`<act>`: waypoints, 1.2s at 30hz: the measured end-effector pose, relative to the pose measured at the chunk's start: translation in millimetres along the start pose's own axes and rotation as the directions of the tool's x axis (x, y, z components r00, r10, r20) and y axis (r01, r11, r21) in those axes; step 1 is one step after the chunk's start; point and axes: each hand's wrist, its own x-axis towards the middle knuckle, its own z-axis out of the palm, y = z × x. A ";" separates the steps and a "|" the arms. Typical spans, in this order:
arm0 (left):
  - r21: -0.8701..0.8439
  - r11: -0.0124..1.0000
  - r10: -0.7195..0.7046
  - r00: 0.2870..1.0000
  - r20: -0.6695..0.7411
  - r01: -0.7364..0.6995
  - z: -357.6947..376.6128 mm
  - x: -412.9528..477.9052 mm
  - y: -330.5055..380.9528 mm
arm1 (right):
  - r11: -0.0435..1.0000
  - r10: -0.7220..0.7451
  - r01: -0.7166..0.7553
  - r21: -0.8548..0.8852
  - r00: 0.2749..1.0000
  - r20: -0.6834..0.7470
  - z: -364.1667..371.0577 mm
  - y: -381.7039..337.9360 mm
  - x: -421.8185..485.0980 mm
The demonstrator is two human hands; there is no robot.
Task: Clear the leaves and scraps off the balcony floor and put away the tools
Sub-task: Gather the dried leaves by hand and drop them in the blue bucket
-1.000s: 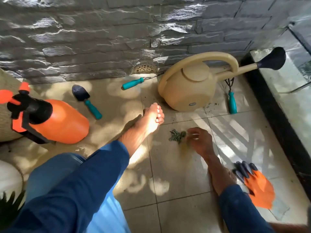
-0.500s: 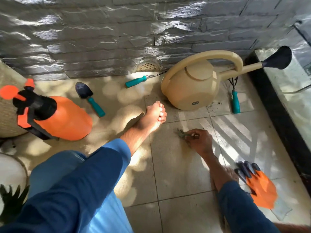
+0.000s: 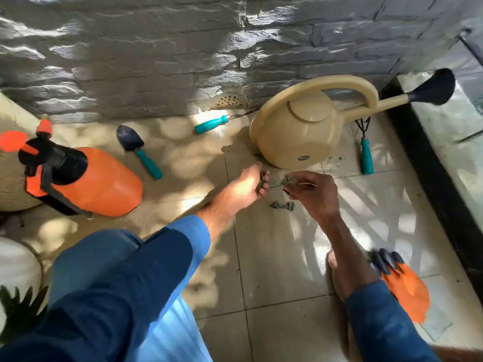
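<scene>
My left hand [image 3: 247,188] is cupped low over the tiles and holds dark leaf scraps [image 3: 261,182] in its curled fingers. Just to its right, my right hand [image 3: 311,195] pinches more leaf bits [image 3: 288,181] and a thin twig. A small clump of green leaves [image 3: 282,205] lies on the tile below the hands. Against the wall stands a beige watering can [image 3: 300,137]. A blue trowel [image 3: 132,142], a teal-handled tool [image 3: 211,124] and a teal-handled hand rake [image 3: 366,156] lie around it.
An orange pressure sprayer [image 3: 99,182] lies on its side at the left. Orange and dark gloves [image 3: 403,287] lie by my right elbow. A stone wall with a floor drain [image 3: 228,100] closes the back. A black kerb [image 3: 431,184] runs down the right. Pots stand at the far left.
My right hand has lifted off the floor with leaf bits and moved up beside my left hand. The view has tilted slightly; the tools have not moved.
</scene>
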 end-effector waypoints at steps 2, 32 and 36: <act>0.039 0.999 -0.012 1.000 -0.006 0.012 4.9 -5.0 -2.2 | 0.981 -0.162 0.162 -0.107 0.987 0.007 11.1 -22.5 -1.3; 0.223 0.948 0.234 0.972 -0.009 -0.227 -12.8 1.2 -7.7 | 0.791 -0.024 -0.004 -0.612 0.999 -0.038 66.2 92.9 -18.9; 0.220 0.943 0.252 0.968 0.016 -0.249 -12.6 0.5 -3.9 | 0.796 -0.097 0.136 -0.590 0.991 0.097 58.5 68.8 -25.8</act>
